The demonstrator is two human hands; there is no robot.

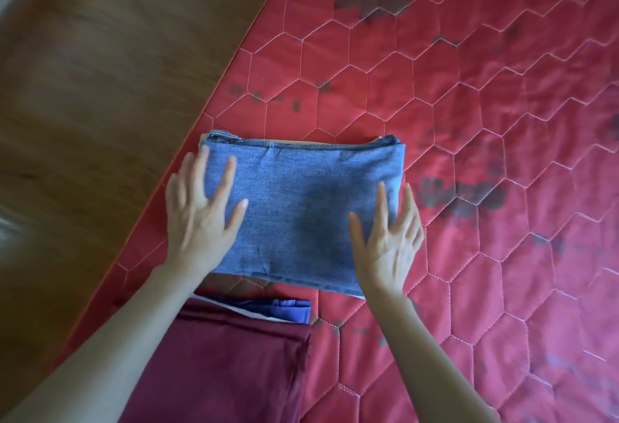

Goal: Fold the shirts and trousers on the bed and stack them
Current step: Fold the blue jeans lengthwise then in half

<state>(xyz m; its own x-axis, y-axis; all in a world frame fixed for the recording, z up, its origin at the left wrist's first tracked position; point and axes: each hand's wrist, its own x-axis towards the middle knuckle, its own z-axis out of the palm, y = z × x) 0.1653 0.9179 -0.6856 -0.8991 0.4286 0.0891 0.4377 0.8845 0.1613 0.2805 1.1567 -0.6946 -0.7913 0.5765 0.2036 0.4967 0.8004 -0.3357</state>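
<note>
At 6 o'clock one dark red folded cloth (221, 365) tops a small stack on the bed (469, 121), and past it one folded pair of jeans (301, 208) lies long side 9-to-3, left hand (201, 214) and right hand (388, 238) both flat with fingers spread at its ends.

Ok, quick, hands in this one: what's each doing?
Left hand: open, fingers spread flat on the folded blue denim jeans.
Right hand: open, fingers straight at the jeans' right edge, holding nothing.
</note>
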